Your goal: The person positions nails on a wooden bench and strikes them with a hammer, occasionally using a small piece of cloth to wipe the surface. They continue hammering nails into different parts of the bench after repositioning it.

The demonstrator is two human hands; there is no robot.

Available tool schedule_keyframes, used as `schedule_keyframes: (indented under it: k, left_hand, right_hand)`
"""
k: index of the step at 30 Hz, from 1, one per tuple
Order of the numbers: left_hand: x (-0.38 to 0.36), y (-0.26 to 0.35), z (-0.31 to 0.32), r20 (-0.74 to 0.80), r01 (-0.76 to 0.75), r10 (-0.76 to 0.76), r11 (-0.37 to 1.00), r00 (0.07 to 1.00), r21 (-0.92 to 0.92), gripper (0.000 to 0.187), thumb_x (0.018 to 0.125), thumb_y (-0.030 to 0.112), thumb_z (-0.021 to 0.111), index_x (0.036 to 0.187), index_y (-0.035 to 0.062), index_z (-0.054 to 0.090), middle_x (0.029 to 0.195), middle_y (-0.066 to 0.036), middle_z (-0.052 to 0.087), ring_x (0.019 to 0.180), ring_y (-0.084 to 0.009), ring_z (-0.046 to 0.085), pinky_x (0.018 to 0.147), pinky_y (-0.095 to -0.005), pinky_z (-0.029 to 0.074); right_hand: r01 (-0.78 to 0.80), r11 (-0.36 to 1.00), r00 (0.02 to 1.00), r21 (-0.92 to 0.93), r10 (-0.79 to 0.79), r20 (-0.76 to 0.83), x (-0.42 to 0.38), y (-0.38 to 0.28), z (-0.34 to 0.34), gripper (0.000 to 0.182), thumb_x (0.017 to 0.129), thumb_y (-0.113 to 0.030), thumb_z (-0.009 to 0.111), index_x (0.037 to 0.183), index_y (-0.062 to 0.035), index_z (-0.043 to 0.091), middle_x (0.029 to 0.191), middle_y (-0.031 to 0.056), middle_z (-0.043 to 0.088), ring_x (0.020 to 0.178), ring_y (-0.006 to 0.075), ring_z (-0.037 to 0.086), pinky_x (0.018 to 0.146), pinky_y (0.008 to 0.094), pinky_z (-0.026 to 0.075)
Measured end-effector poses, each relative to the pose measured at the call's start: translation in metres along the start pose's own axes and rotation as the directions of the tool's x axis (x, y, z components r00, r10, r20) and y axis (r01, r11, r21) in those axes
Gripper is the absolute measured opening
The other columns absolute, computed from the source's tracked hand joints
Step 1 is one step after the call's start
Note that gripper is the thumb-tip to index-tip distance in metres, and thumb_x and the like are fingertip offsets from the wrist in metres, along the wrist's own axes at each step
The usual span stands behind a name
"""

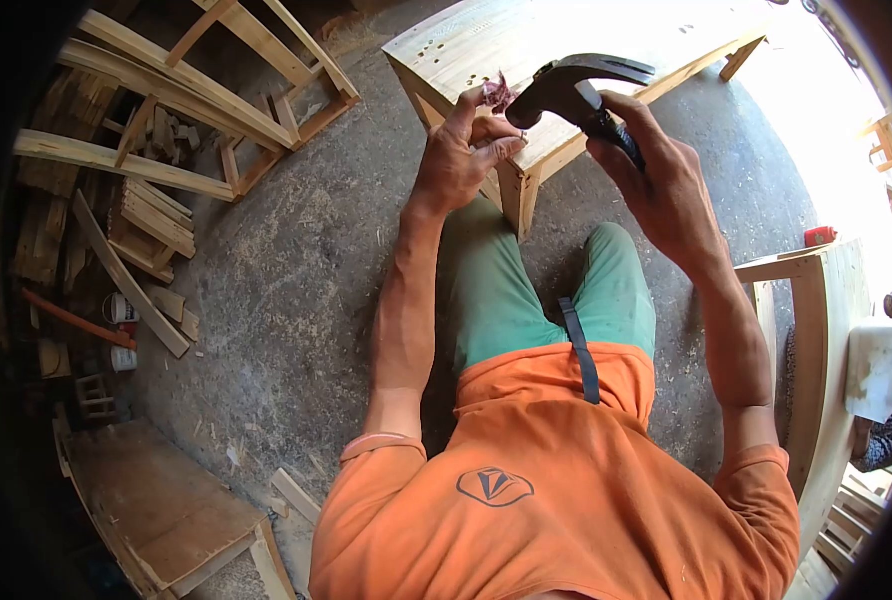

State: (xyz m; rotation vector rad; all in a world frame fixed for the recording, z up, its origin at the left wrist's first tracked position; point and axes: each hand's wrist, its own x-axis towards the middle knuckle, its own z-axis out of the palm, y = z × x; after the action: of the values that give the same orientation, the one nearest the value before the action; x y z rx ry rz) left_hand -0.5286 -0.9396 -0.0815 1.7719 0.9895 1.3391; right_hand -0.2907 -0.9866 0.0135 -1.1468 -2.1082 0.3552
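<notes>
My right hand [661, 180] is wrapped round the black grip of a claw hammer [566, 88], its claw pointing right and its striking face down to the left. Close under that face, my left hand [456, 160] pinches a small nail [524, 134] between thumb and fingers at the near corner of a pale wooden table [546, 160]. A crumpled reddish-purple scrap [499, 93], like thin plastic or cloth, shows right beside my left index finger. The nail is tiny in this view and partly covered by my fingertips.
Wooden frames [256, 110] and stacked offcuts [156, 220] stand at the left. A brown board [156, 490] lies lower left. To the right is another wooden piece [811, 350] with a red object [819, 236] on it. A person's arm [881, 445] shows at the right edge.
</notes>
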Motion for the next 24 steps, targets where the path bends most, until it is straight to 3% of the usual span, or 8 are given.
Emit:
schedule_keyframes:
  k: [5, 12, 14, 16, 18, 20, 23, 24]
  left_hand:
    - [-0.002, 0.003, 0.000, 0.002, -0.019, 0.019, 0.995, 1.000, 0.102, 0.053, 0.088, 0.009, 0.073, 0.134, 0.0112, 0.046, 0.090, -0.004, 0.073, 0.085, -0.0116, 0.070, 0.078, -0.0281, 0.056]
    - [-0.005, 0.004, 0.002, -0.011, -0.034, 0.035, 0.997, 0.999, 0.068, 0.054, 0.089, 0.009, 0.073, 0.135, 0.0109, 0.045, 0.091, -0.005, 0.073, 0.087, -0.0116, 0.069, 0.080, -0.0283, 0.055]
    - [-0.005, 0.006, 0.002, -0.032, 0.019, -0.016, 0.996, 0.999, 0.090, 0.054, 0.086, 0.011, 0.076, 0.132, 0.0095, 0.048, 0.092, -0.006, 0.075, 0.088, -0.0125, 0.071, 0.083, -0.0297, 0.055]
    - [-0.002, 0.004, 0.006, -0.052, -0.059, 0.063, 0.996, 0.997, 0.069, 0.053, 0.086, 0.009, 0.076, 0.131, 0.0086, 0.048, 0.091, -0.006, 0.075, 0.090, -0.0120, 0.071, 0.084, -0.0302, 0.054]
    - [-0.012, 0.000, 0.013, -0.133, -0.101, 0.114, 0.990, 0.985, 0.097, 0.051, 0.087, 0.008, 0.075, 0.130, 0.0075, 0.048, 0.091, -0.006, 0.075, 0.091, -0.0117, 0.070, 0.086, -0.0303, 0.054]
    - [-0.015, -0.003, 0.020, -0.155, -0.083, 0.095, 0.993, 0.983, 0.085, 0.051, 0.087, 0.007, 0.074, 0.130, 0.0058, 0.047, 0.090, -0.007, 0.075, 0.093, -0.0119, 0.069, 0.089, -0.0308, 0.053]
    - [-0.019, -0.003, 0.023, -0.222, -0.083, 0.114, 0.986, 0.968, 0.144, 0.051, 0.088, 0.004, 0.073, 0.130, 0.0031, 0.044, 0.090, -0.007, 0.074, 0.094, -0.0113, 0.069, 0.098, -0.0328, 0.048]
    - [-0.021, -0.005, 0.025, -0.217, -0.098, 0.128, 0.984, 0.968, 0.146, 0.051, 0.088, 0.004, 0.073, 0.130, 0.0031, 0.044, 0.090, -0.007, 0.074, 0.094, -0.0113, 0.069, 0.098, -0.0328, 0.048]
  right_hand:
    - [-0.001, 0.991, 0.996, -0.130, 0.013, 0.092, 0.004, 0.007, 0.005, 0.037, 0.099, -0.027, 0.059, 0.133, -0.0135, 0.050, 0.080, 0.0182, 0.068, 0.065, 0.0356, 0.067, 0.057, 0.0455, 0.049]
    - [0.046, 0.999, 0.986, -0.002, -0.045, -0.159, 0.003, -0.006, 0.004, 0.035, 0.100, -0.026, 0.058, 0.131, -0.0127, 0.050, 0.076, 0.0179, 0.066, 0.060, 0.0326, 0.067, 0.055, 0.0450, 0.048]
    - [0.030, 0.994, 0.991, -0.108, -0.016, 0.130, 0.004, 0.008, 0.008, 0.035, 0.100, -0.024, 0.058, 0.131, -0.0116, 0.050, 0.078, 0.0178, 0.067, 0.064, 0.0331, 0.068, 0.056, 0.0447, 0.049]
    - [0.024, 0.993, 0.997, -0.115, -0.015, 0.076, 0.010, 0.007, 0.006, 0.034, 0.100, -0.024, 0.058, 0.130, -0.0113, 0.049, 0.077, 0.0183, 0.067, 0.065, 0.0345, 0.068, 0.056, 0.0459, 0.049]
    - [0.071, 0.997, 0.989, -0.039, -0.076, -0.128, 0.007, -0.004, 0.003, 0.035, 0.100, -0.026, 0.057, 0.130, -0.0114, 0.049, 0.076, 0.0185, 0.066, 0.064, 0.0357, 0.067, 0.055, 0.0474, 0.048]
    - [0.053, 0.998, 0.986, -0.024, -0.056, -0.156, 0.004, -0.012, 0.002, 0.033, 0.100, -0.027, 0.056, 0.128, -0.0111, 0.049, 0.075, 0.0186, 0.065, 0.063, 0.0373, 0.067, 0.054, 0.0484, 0.047]
    - [0.013, 0.989, 0.990, -0.149, 0.008, 0.141, 0.002, -0.003, 0.010, 0.029, 0.101, -0.027, 0.055, 0.125, -0.0114, 0.048, 0.077, 0.0188, 0.066, 0.064, 0.0388, 0.066, 0.054, 0.0490, 0.046]
    - [0.014, 0.988, 0.992, -0.154, 0.006, 0.127, 0.004, -0.003, 0.006, 0.029, 0.101, -0.027, 0.055, 0.125, -0.0114, 0.048, 0.077, 0.0188, 0.066, 0.064, 0.0388, 0.066, 0.054, 0.0490, 0.046]
